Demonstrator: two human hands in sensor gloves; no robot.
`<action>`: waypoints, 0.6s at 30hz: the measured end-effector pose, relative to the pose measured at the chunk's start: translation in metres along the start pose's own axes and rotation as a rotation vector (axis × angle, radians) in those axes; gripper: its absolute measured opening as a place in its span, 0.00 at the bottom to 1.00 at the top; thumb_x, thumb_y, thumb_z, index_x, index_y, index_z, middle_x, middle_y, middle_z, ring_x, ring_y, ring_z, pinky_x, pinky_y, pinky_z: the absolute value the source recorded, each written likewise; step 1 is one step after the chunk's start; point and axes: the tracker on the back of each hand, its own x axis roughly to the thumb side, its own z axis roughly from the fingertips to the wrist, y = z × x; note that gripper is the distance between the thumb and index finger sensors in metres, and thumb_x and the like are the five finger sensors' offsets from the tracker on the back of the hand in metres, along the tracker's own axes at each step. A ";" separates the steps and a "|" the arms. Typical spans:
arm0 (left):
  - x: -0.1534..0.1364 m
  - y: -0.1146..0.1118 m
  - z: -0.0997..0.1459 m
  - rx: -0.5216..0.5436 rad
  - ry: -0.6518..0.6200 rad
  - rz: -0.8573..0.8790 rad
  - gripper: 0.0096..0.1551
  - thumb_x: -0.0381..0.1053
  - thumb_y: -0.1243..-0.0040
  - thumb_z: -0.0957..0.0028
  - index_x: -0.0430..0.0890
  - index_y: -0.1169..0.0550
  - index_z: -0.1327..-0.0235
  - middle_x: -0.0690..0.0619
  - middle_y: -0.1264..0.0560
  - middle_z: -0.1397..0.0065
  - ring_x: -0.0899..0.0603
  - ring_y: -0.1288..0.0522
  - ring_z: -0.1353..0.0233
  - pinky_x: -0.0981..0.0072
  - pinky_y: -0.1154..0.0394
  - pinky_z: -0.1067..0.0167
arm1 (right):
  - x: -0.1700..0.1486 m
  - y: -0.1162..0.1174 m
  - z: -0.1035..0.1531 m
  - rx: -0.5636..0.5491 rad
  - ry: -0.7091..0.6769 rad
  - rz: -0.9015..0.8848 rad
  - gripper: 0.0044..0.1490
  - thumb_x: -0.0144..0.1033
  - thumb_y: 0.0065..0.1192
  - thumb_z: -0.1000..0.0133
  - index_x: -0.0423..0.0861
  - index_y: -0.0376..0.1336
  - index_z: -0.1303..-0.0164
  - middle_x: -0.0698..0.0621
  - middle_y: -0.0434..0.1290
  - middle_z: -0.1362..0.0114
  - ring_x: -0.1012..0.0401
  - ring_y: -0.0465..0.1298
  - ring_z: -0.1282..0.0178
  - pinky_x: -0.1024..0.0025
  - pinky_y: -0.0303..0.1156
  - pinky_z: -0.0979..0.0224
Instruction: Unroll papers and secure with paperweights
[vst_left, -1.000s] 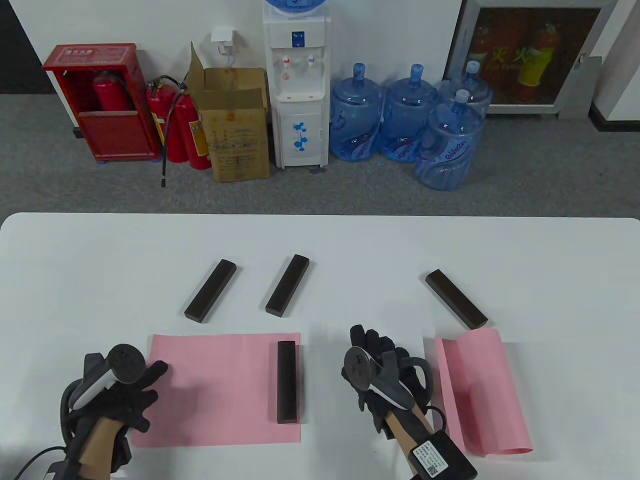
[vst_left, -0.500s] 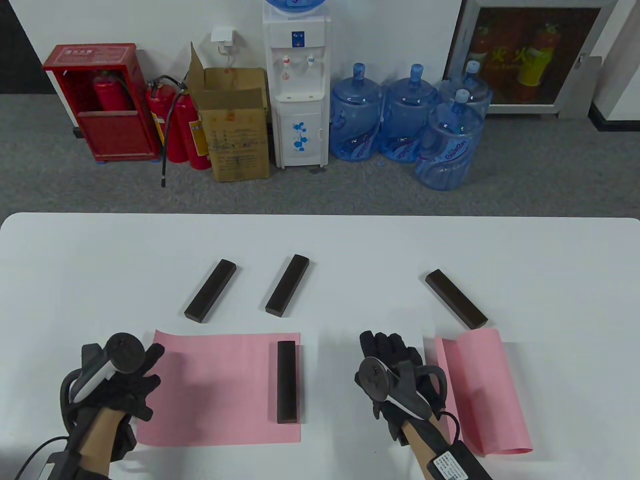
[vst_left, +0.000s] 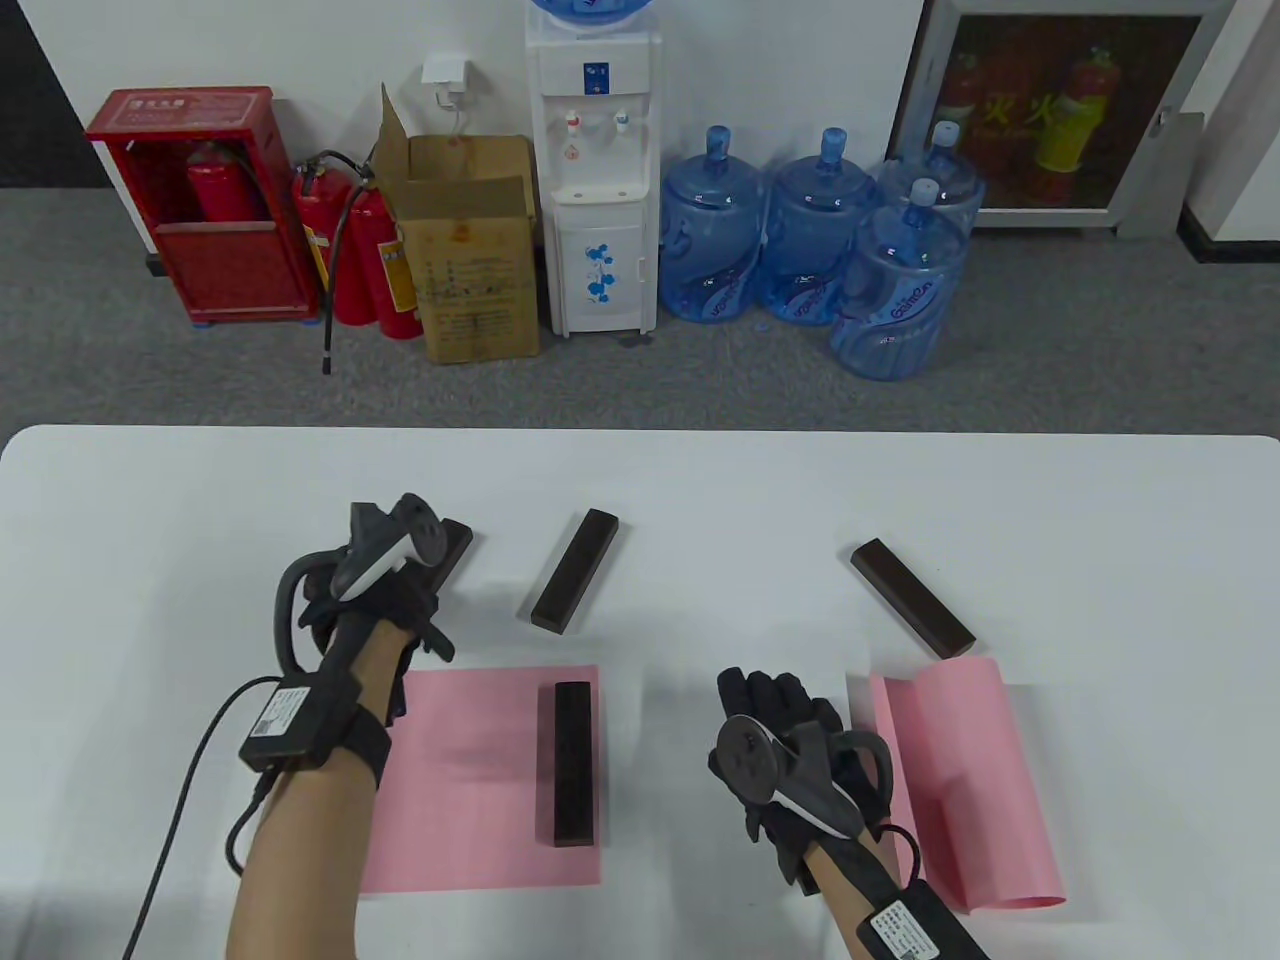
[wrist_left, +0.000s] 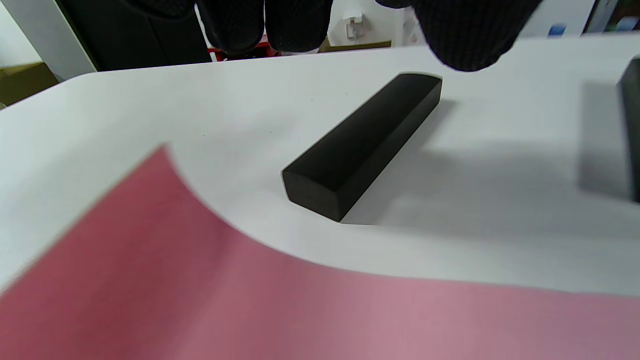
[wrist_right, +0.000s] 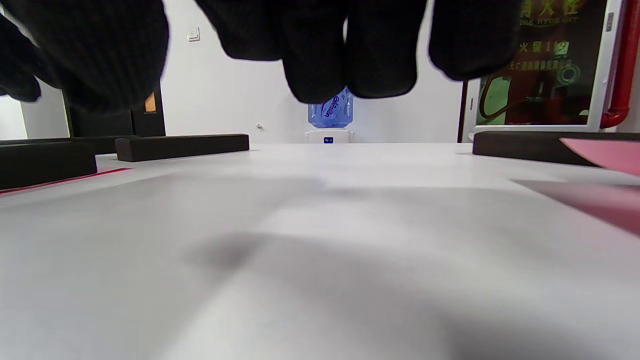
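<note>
Pink paper (vst_left: 480, 780) on white table (vst_left: 1100, 520), apparently curling.

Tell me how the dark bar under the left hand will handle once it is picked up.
The paperweight looks like a solid, flat-sided block, so probably stiff and unlikely to roll. Its mate pins the pink sheet flat, suggesting fair heft. The left hand hangs above it, fingers apart; its smooth faces may slip.

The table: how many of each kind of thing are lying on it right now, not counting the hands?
Dark paperweight bars: 4
Pink paper sheets: 2
Total: 6
</note>
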 end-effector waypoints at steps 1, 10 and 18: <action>0.007 -0.003 -0.009 -0.004 0.018 -0.021 0.43 0.62 0.44 0.46 0.67 0.50 0.20 0.44 0.41 0.11 0.30 0.39 0.17 0.32 0.43 0.25 | -0.001 0.000 0.000 0.002 0.005 -0.001 0.52 0.58 0.64 0.58 0.53 0.54 0.23 0.49 0.63 0.22 0.47 0.66 0.21 0.41 0.64 0.26; 0.028 -0.032 -0.045 -0.002 0.080 -0.118 0.47 0.59 0.41 0.47 0.60 0.53 0.21 0.43 0.34 0.16 0.34 0.25 0.25 0.36 0.33 0.31 | -0.009 0.004 -0.002 0.025 0.028 -0.008 0.51 0.58 0.64 0.57 0.53 0.54 0.23 0.49 0.63 0.22 0.47 0.66 0.21 0.41 0.64 0.26; 0.032 -0.041 -0.051 0.073 0.037 -0.203 0.49 0.54 0.39 0.48 0.59 0.54 0.22 0.42 0.30 0.22 0.38 0.20 0.35 0.39 0.30 0.37 | -0.009 0.003 -0.001 0.033 0.026 -0.012 0.51 0.59 0.63 0.58 0.53 0.54 0.23 0.49 0.63 0.22 0.47 0.67 0.21 0.41 0.64 0.26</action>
